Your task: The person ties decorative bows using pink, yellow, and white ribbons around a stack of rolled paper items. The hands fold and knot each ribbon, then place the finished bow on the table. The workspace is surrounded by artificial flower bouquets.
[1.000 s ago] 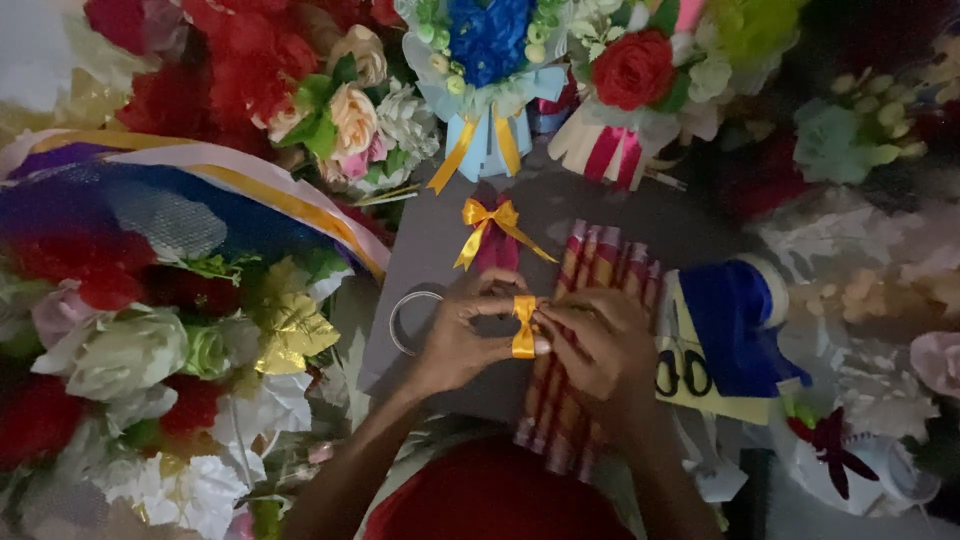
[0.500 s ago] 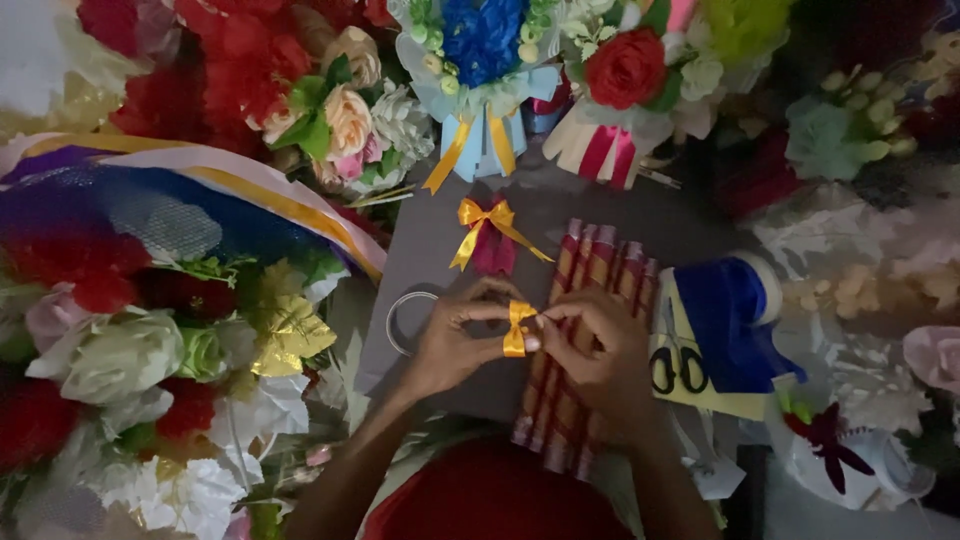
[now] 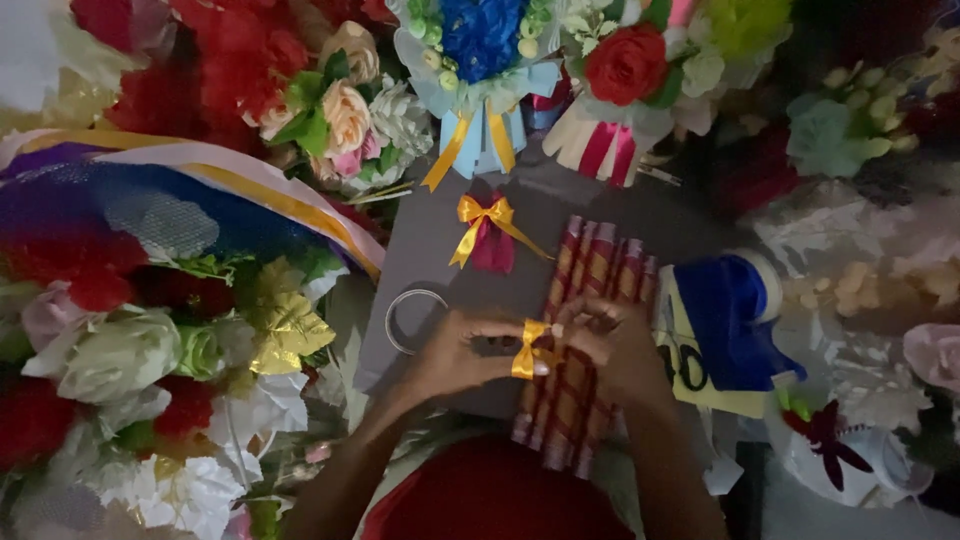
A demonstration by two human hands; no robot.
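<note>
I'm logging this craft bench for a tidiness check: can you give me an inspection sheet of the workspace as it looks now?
Surface: grey board, partly covered.
Job's things: yellow ribbon pinched over a pleated red and gold paper strip.
Clutter: finished yellow bow on a red piece, clear tape ring, blue cloth.
Hands: left hand and right hand both hold the ribbon.
Cables: nothing seen.
Surroundings: artificial flower bouquets on every side; dim light.
</note>
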